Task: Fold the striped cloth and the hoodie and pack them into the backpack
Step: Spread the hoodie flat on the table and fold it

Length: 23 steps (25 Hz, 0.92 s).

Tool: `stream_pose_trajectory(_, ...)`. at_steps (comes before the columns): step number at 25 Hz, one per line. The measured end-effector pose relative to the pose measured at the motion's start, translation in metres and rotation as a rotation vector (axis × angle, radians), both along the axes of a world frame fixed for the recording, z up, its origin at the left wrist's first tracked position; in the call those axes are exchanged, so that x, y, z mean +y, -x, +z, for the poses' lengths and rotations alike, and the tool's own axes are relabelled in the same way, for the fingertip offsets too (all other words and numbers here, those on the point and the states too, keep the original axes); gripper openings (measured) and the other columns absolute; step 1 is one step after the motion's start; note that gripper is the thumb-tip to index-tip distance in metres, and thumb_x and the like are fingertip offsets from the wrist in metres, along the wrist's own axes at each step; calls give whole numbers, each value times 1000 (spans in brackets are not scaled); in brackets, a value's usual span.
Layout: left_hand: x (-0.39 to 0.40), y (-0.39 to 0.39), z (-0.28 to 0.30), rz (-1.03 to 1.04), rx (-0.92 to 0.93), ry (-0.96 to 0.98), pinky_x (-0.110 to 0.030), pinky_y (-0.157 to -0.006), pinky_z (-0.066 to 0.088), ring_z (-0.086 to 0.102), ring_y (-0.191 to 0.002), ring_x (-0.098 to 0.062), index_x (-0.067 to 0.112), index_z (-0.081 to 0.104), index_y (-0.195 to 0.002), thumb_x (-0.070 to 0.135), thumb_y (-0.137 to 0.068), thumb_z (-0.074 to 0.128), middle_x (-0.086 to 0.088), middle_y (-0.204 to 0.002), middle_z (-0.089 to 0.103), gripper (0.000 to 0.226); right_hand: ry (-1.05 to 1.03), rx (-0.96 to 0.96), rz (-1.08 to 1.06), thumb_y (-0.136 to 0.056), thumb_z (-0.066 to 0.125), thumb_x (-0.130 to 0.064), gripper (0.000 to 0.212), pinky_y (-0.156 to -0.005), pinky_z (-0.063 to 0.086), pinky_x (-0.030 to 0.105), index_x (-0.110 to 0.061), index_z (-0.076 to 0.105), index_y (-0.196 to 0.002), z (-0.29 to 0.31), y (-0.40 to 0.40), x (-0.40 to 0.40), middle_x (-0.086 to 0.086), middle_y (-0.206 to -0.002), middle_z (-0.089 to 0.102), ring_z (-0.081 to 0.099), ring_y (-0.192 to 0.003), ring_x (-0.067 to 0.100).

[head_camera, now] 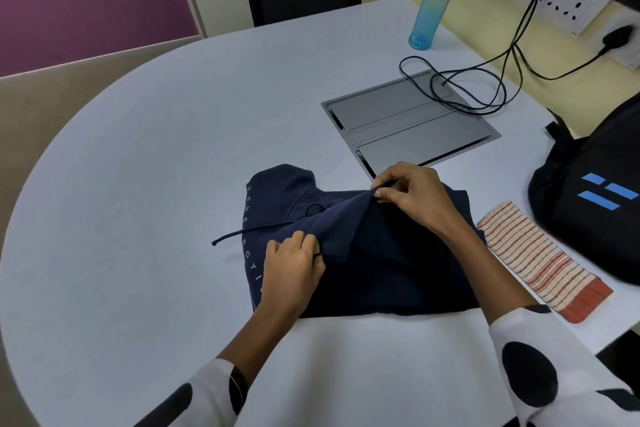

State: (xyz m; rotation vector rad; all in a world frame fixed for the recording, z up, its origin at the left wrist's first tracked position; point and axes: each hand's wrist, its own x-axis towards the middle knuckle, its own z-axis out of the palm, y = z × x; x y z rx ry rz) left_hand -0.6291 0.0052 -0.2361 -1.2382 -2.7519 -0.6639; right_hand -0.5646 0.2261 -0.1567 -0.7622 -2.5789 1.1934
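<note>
A navy hoodie [381, 263] lies partly folded on the white table [156, 166], its hood and a loose drawstring pointing left. My left hand [294, 263] pinches a raised fold of the hoodie at its near left. At the far edge, my right hand [412, 194] pinches the same fold. The striped cloth [540, 260], folded into a long strip with red and cream stripes, lies just right of the hoodie. The black backpack [595, 191] with blue marks stands at the table's right edge, beyond the cloth.
A grey cable hatch [408, 118] is set into the table behind the hoodie, with black cables [485, 90] looping over it. A blue bottle [433, 0] stands at the back. Wall sockets [561, 0] are at the upper right.
</note>
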Motion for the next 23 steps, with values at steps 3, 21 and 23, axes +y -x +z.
stream_pose_trajectory(3,-2,-3,11,30,-119,-148,-33,-56,46,45,-53,-14,17,51,-71,14,-76,65,6,-62,54,15,-108,-24,19,-80,71,-7,20,-82,52,23,-25,68,-87,-9,-11,5,-6,-98,64,62,-81,6)
stream_pose_trajectory(21,15,-10,27,119,-372,-57,-25,-64,47,55,-73,-8,22,47,-100,50,-78,67,14,-93,54,41,-45,-36,197,-76,58,4,29,-67,43,9,-16,68,-94,-13,5,-34,-5,-87,68,58,-68,0)
stream_pose_trajectory(23,19,-2,28,91,-141,129,-30,-58,43,55,-76,-15,18,48,-98,39,-88,57,6,-94,59,25,-76,-76,349,-77,62,-9,39,-82,45,12,-17,63,-115,-15,1,-30,-6,-107,63,59,-90,0)
